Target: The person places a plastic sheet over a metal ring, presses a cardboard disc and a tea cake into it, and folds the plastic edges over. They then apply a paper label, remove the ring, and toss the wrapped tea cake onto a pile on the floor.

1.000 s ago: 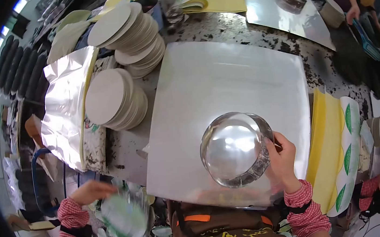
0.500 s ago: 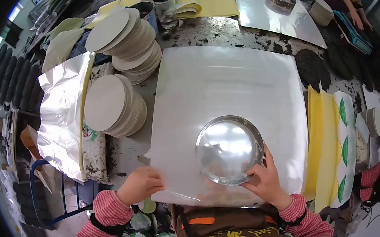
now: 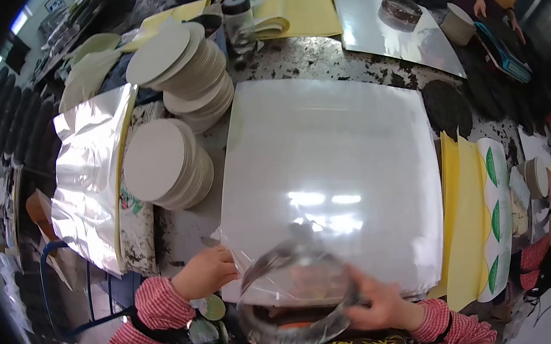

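I gripped one ring [image 3: 296, 339] in my right hand [image 3: 380, 303], at seven o'clock, overlapping the near edge of one sheet stack [image 3: 326, 142]. My left hand [image 3: 205, 273] was curled at eight, by its edge; whether it pinched anything, I couldn't tell. One lidded jar [image 3: 239, 26] stood at eleven. Open room ran to the twelve-o'clock edge.

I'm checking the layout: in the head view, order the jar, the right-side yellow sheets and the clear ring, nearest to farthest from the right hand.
1. Clear ring: in the right hand.
2. Yellow sheets: to that hand's right.
3. Jar: across the table.
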### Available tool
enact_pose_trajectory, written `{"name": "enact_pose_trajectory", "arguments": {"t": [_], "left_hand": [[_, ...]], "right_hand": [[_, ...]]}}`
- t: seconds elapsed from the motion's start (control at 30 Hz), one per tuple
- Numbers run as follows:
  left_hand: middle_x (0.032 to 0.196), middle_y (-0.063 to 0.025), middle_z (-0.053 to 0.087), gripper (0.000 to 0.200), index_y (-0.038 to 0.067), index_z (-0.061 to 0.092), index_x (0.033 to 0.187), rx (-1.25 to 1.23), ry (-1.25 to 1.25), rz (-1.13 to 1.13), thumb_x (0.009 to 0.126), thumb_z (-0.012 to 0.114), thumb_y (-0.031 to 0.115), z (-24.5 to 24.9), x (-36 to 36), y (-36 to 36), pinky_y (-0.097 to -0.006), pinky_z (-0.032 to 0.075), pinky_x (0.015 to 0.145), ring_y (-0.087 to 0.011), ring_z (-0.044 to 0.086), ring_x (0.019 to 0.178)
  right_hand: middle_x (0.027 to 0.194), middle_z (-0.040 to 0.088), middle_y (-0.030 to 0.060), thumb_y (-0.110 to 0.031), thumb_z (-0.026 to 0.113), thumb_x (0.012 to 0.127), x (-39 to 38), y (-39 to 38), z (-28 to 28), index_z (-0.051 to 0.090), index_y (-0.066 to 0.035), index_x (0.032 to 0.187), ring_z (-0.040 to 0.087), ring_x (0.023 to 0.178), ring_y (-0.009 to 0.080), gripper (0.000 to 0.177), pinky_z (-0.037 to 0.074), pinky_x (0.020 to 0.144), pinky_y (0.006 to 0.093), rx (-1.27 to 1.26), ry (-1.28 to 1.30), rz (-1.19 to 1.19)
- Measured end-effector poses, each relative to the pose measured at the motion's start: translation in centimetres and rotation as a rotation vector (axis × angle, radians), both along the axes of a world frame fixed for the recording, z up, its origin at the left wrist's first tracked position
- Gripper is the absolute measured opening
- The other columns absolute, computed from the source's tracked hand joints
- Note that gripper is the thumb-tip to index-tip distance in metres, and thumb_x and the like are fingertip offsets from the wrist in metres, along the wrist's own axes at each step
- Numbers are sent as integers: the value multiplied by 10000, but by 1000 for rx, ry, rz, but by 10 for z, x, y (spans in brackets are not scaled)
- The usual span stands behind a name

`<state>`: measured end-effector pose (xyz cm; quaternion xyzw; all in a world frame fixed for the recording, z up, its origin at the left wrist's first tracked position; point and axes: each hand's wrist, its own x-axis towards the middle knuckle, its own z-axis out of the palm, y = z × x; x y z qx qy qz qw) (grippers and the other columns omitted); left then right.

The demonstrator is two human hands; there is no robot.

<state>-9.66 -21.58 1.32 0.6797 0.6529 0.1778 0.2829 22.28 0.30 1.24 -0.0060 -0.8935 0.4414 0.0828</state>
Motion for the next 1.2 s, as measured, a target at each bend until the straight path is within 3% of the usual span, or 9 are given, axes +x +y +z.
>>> {"name": "enact_pose_trajectory", "arguments": {"t": [0.1, 0.37, 0.5, 0.67, 0.8, 0.9, 1.03, 1.17, 1.2], "left_hand": [[864, -69, 598, 54, 43, 638, 796, 314, 80, 566, 786, 688, 61, 47, 8, 24, -394, 476, 756, -284, 574, 853], [874, -62, 614, 166, 84, 672, 863, 142, 305, 67, 701, 706, 100, -1, 34, -10, -391, 504, 769, -286, 609, 811], [1139, -156, 664, 225, 47, 671, 1064, 455, 332, 331, 853, 621, 107, 36, -11, 18, -452, 477, 946, -359, 601, 1117], [1370, -195, 544, 423, -48, 536, 1315, 267, 846, 732, 918, 574, 94, 29, -64, 28, -454, 434, 1012, -371, 524, 1268], [1262, -177, 624, 397, -23, 608, 1231, 344, 897, 695, 837, 636, 28, 27, -57, 34, -429, 491, 921, -337, 622, 1132], [1157, -168, 678, 378, -17, 648, 1169, 374, 821, 755, 793, 666, 21, 39, -53, 38, -423, 514, 865, -330, 670, 1030], [1042, -193, 709, 347, -28, 680, 1093, 321, 507, 930, 749, 687, 11, 92, -31, 50, -386, 544, 743, -311, 707, 900], [1180, -203, 666, 374, -47, 645, 1186, 675, 588, 293, 855, 673, 124, 102, 25, 97, -404, 526, 904, -334, 654, 1089], [936, -148, 734, 170, -29, 719, 988, 827, 504, 195, 840, 669, 37, 116, 45, 140, -326, 565, 687, -279, 728, 820]], "right_hand": [[1430, 387, 352, -287, 786, 730, -31, -38, -14, 639, -79, 946, 569, 1182, 448, 333, 536, 917, 440, 116, -2, 226], [1365, 433, 319, -213, 814, 736, -61, 65, -32, 617, -32, 993, 615, 999, 386, 371, 511, 831, 432, 218, 7, -647], [1277, 508, 275, -158, 734, 801, -2, 25, -38, 491, 10, 1326, 533, 1174, 427, 603, 463, 956, 473, 528, -35, -375], [1261, 628, 185, -194, 608, 967, 119, 25, -24, 585, -90, 1314, 607, 1139, 339, 363, 466, 977, 400, -109, -286, 55], [768, 717, 94, -187, 674, 897, 40, 198, 47, 734, -75, 992, 706, 709, 188, 159, 553, 647, 304, 142, -192, -903], [1252, 607, 220, -161, 672, 837, 10, 353, -18, 536, -6, 1315, 592, 1171, 330, 521, 474, 975, 422, 590, -70, -860], [1364, 519, 244, -153, 654, 831, -41, 387, -80, 459, -14, 1393, 494, 1281, 385, 611, 402, 1058, 492, 877, -428, -883], [1376, 512, 232, -51, 584, 841, -31, 404, -78, 432, -13, 1419, 472, 1302, 391, 598, 378, 1078, 499, 851, -464, -938], [1343, 541, 228, -48, 563, 855, -29, 411, -60, 443, -6, 1406, 487, 1290, 380, 565, 384, 1072, 477, 703, -212, -1076]]}}
